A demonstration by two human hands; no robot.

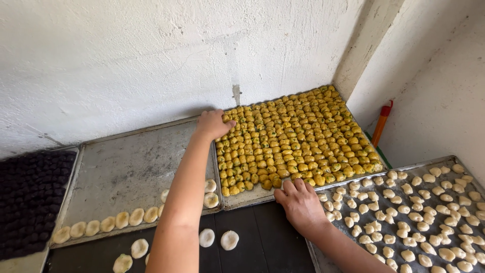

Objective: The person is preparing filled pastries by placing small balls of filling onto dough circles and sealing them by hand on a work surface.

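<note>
The metal tray (237,201) packed with small yellow glazed dough pieces (298,136) lies against the wall; it looks stiff but fairly heavy, its soft load easily dented, so the bare rim is the place to hold. The left hand (213,124) is closed on its far left corner and the right hand (301,203) lies spread, fingers apart, on its near edge. Left of it, a mostly bare tray (126,167) holds pale flattened rounds (113,222) along its near edge; at right another tray (323,253) carries pale lumps (419,212).
</note>
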